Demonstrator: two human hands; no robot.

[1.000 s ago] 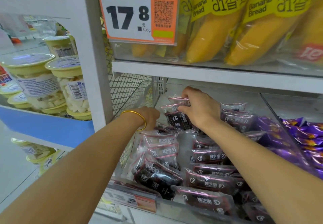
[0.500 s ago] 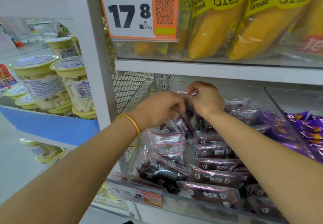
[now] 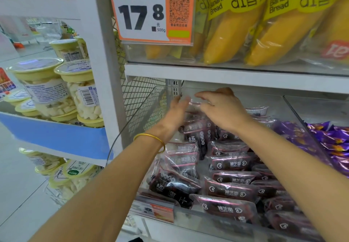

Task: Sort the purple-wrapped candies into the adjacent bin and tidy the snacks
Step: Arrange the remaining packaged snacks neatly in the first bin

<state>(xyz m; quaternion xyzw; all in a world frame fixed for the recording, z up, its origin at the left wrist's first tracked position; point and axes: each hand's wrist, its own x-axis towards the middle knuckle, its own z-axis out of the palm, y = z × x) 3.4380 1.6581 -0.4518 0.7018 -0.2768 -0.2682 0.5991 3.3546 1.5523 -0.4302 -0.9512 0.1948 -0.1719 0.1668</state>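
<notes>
Holding both grips at the back of the snack packets (image 3: 230,190), right under the white shelf (image 3: 236,80).
Pinching the clear top edge of a raised packet (image 3: 195,102) with the right grip (image 3: 224,109), thumb and fingers curling onto it. Holding the left grip (image 3: 175,115) released, fingers straight and blurred, just beside that same packet. Spotting the purple-wrapped candies (image 3: 338,141) heaped at the far right along the clear divider (image 3: 291,107), well apart from both grips. Not managing to tell which side of it the nearest ones are lying on.
</notes>
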